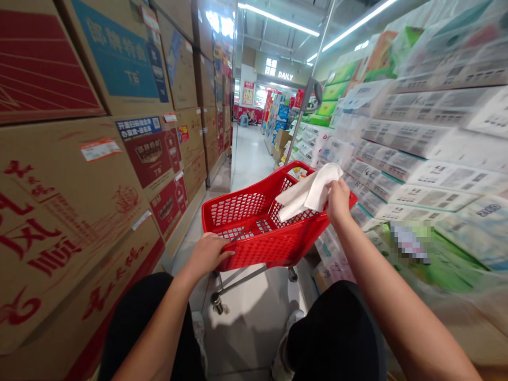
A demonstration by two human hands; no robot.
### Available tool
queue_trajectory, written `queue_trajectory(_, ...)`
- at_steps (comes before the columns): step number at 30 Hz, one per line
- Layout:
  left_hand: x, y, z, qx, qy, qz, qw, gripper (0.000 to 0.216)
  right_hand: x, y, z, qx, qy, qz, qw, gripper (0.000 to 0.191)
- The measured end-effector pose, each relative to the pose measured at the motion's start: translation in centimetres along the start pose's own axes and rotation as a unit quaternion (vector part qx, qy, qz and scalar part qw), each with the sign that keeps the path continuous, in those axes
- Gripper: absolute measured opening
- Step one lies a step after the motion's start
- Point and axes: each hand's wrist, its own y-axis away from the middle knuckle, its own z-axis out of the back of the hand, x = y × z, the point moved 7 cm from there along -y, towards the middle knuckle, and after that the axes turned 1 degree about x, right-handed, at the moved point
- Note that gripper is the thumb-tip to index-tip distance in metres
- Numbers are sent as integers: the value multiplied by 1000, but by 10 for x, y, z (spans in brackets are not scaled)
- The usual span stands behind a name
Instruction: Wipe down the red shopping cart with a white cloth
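A red plastic shopping cart [254,248] stands in front of my knees, its perforated basket tilted in view and its wheels on the floor. My left hand [208,251] grips the near left corner of the basket rim, thumb on the outer side. At the right end of the basket, my right hand [338,200] is closed around a bunched white cloth [313,189]. That cloth drapes over the rim and hangs partly inside the basket. Through the mesh floor of the basket, no other item shows clearly.
Stacked cardboard cartons [59,201] wall the left side closely. On the right, piled packs of tissue paper [413,153] lean near my right arm, blurred. A grey metal pole with a handle [307,95] rises behind the cart. The tiled aisle [250,153] runs ahead to lit shelves.
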Motion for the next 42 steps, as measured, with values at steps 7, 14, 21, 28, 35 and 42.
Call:
queue_trajectory(7, 3, 1, -2, -1, 13, 7, 1000, 28, 38, 84, -68, 482, 239, 184, 823, 2)
queue_trajectory(14, -1, -2, -1, -6, 12, 2, 1000, 27, 2, 161, -95, 557, 348, 215, 723, 30)
queue_trajectory(21, -5, -8, -5, 5, 24, -17, 1000, 27, -35, 179, -136, 449, 522, 246, 682, 47)
queue_trajectory(28, 52, -17, -8, 13, 83, -15, 996, 26, -55, 105, -71, 341, 607, 286, 659, 45)
queue_trajectory(35, 14, -23, -2, -46, 32, 12, 998, 31, -51, 93, -69, 294, 624, 240, 683, 42)
queue_trajectory(42, -27, -47, -2, -145, -23, 98, 984, 33, -42, 165, -132, 374, 566, 266, 685, 45)
